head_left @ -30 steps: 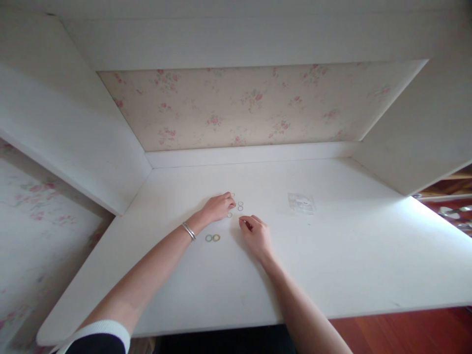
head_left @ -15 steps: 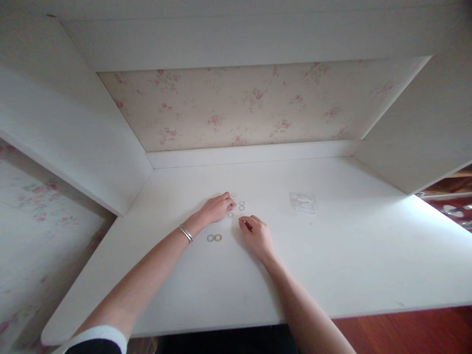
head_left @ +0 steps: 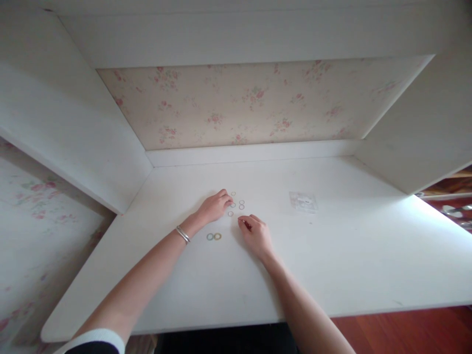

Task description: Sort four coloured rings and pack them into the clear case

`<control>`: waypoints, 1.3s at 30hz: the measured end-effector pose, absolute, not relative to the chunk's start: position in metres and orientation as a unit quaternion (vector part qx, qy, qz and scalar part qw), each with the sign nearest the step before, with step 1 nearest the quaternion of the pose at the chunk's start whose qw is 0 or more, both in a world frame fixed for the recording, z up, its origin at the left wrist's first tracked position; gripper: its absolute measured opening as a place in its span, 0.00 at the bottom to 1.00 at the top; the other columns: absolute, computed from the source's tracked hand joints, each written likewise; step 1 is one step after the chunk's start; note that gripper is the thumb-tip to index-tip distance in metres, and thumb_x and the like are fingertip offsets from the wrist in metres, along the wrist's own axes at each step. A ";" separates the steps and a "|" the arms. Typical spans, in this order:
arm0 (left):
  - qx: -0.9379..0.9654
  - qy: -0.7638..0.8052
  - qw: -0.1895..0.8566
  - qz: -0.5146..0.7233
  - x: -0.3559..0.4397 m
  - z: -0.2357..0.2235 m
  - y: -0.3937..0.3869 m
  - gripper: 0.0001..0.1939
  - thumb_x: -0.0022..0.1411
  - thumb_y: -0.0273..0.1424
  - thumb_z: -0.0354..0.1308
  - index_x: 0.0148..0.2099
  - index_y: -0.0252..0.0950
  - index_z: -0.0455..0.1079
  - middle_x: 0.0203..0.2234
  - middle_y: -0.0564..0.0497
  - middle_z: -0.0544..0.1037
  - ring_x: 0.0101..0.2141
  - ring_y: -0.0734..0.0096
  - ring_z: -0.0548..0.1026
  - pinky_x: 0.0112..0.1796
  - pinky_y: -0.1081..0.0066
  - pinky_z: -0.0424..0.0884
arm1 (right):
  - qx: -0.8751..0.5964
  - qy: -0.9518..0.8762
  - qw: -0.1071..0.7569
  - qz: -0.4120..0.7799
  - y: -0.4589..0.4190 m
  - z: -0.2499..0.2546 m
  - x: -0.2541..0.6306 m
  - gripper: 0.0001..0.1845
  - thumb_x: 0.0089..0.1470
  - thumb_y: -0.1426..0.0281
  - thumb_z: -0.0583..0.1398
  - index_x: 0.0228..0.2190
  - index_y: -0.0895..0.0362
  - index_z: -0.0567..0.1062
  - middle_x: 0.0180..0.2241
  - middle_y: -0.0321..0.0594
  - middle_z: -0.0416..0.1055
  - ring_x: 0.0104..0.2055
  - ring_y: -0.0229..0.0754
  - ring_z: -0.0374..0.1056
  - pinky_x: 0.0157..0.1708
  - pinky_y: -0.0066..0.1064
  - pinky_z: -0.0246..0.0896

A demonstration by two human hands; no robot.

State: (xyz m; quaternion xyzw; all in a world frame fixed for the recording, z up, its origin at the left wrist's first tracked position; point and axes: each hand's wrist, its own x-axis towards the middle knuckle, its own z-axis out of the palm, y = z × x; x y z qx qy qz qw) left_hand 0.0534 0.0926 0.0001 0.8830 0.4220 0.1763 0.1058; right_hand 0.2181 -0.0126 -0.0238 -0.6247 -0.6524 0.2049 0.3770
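Several small coloured rings (head_left: 236,204) lie in a loose cluster on the white desk (head_left: 332,255). My left hand (head_left: 214,206), with a silver bracelet at the wrist, rests on the desk with its fingertips curled against the left side of the cluster. My right hand (head_left: 256,235) lies just below the cluster, its fingers pinched together on something too small to name. A green ring and a yellow ring (head_left: 214,236) sit side by side between my two wrists.
A small clear plastic bag (head_left: 303,201) lies to the right of the rings. White side panels stand on both sides of the desk, and flowered wallpaper (head_left: 239,103) covers the back. A red wooden floor shows at the lower right.
My left fingers have shifted slightly along the edge of the ring cluster, uncovering one more ring. My right hand has stayed where it was.
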 end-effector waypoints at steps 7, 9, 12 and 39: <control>0.851 0.436 0.144 0.257 0.027 0.004 0.043 0.10 0.66 0.33 0.47 0.41 0.38 0.69 0.37 0.50 0.69 0.37 0.73 0.72 0.40 0.73 0.68 | -0.622 -0.651 0.380 0.211 -0.013 -0.024 0.218 0.13 0.56 0.67 0.52 0.34 0.50 0.77 0.29 0.35 0.71 0.29 0.35 0.65 0.32 0.25 0.57; 0.852 0.430 0.147 0.261 0.019 0.004 0.024 0.10 0.67 0.33 0.47 0.41 0.38 0.68 0.37 0.50 0.69 0.37 0.73 0.71 0.39 0.73 0.68 | -0.620 -0.653 0.379 0.213 -0.013 -0.024 0.218 0.13 0.56 0.66 0.52 0.34 0.50 0.77 0.30 0.36 0.71 0.29 0.36 0.66 0.32 0.25 0.57; 0.851 0.432 0.148 0.258 0.009 0.002 0.003 0.10 0.67 0.33 0.46 0.41 0.38 0.68 0.35 0.51 0.69 0.34 0.74 0.71 0.36 0.73 0.68 | -0.624 -0.652 0.374 0.212 -0.013 -0.024 0.218 0.14 0.56 0.65 0.52 0.34 0.51 0.77 0.30 0.36 0.72 0.30 0.36 0.66 0.32 0.26 0.57; 0.835 0.440 0.149 0.295 -0.008 -0.008 -0.019 0.13 0.66 0.35 0.47 0.41 0.39 0.72 0.31 0.50 0.70 0.31 0.74 0.70 0.35 0.73 0.68 | -0.624 -0.661 0.360 0.211 -0.016 -0.025 0.216 0.16 0.56 0.62 0.51 0.34 0.53 0.78 0.28 0.37 0.71 0.28 0.37 0.65 0.32 0.28 0.58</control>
